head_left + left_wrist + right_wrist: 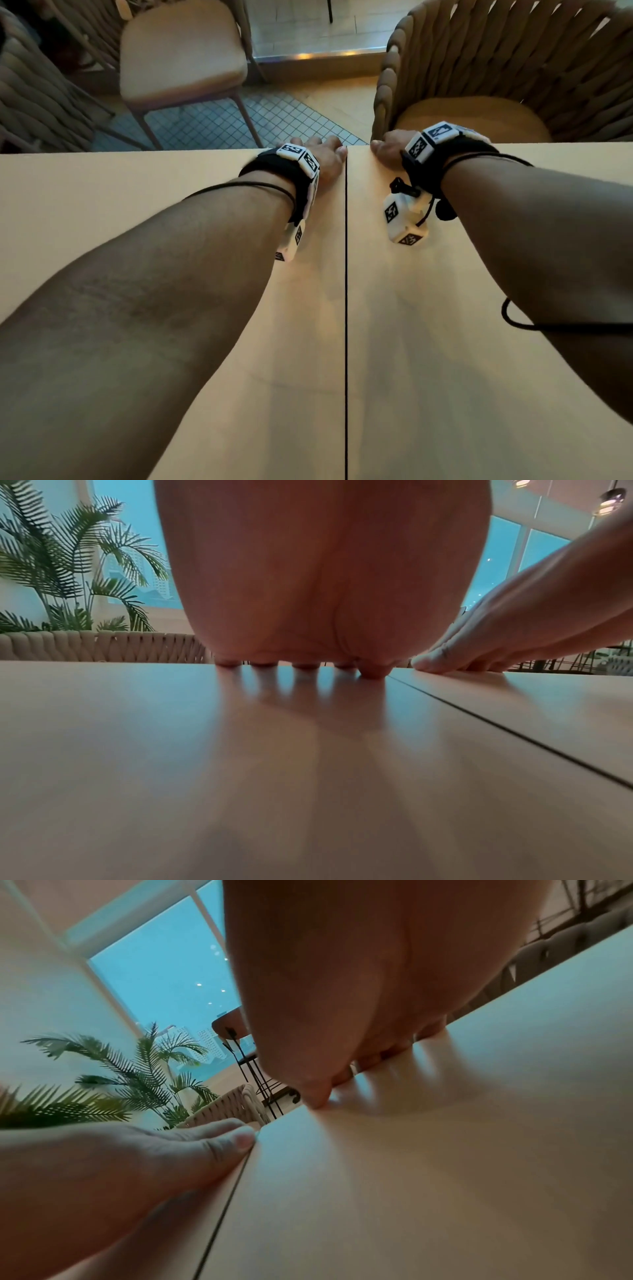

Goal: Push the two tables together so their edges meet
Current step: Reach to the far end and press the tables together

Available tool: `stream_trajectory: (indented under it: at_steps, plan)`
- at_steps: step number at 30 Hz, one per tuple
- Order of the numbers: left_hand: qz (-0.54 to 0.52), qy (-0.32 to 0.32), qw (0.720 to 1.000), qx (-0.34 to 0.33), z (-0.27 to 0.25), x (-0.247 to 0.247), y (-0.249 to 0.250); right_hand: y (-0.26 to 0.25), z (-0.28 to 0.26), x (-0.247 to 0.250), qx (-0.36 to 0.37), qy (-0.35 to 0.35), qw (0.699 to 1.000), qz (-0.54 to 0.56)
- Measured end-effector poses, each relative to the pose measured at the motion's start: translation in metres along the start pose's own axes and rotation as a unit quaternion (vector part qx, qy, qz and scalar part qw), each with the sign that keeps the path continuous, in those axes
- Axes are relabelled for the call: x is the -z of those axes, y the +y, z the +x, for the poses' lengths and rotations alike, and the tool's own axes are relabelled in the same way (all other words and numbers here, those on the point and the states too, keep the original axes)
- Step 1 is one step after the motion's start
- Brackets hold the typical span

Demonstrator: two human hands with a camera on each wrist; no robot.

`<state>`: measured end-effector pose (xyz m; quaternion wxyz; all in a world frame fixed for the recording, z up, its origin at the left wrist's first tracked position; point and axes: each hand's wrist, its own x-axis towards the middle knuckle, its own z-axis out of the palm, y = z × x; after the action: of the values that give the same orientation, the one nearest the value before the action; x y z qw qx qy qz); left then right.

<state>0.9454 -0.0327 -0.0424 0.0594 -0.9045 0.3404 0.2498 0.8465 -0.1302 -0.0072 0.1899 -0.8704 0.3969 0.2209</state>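
Two light wooden tables stand side by side, the left table (137, 212) and the right table (520, 281). Only a thin dark seam (346, 308) runs between their inner edges. My left hand (320, 152) lies at the far edge of the left table just beside the seam, its fingers curled over that edge and its thumb on top. My right hand (388, 147) grips the far edge of the right table the same way, close to the seam. The left wrist view shows the left hand (322, 588), the right hand (514, 626) and the seam (514, 731).
A cushioned chair (181, 58) stands beyond the left table. A woven armchair (513, 68) sits close against the right table's far edge, and another woven seat (27, 89) is at far left. Palm plants (68, 561) line the window. A black cable (548, 327) lies on the right table.
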Motion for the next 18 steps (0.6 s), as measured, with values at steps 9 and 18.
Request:
stream_trajectory:
  at_steps: [9,18]
  plan:
    - [-0.009,0.015,0.999,-0.031,0.013,-0.005,-0.004,-0.006,0.018,-0.005,-0.015,-0.004,0.997,0.073]
    - [-0.009,0.008,1.0,-0.028,0.012,-0.005,-0.003,-0.019,0.015,-0.008,-0.023,-0.002,0.999,0.04]
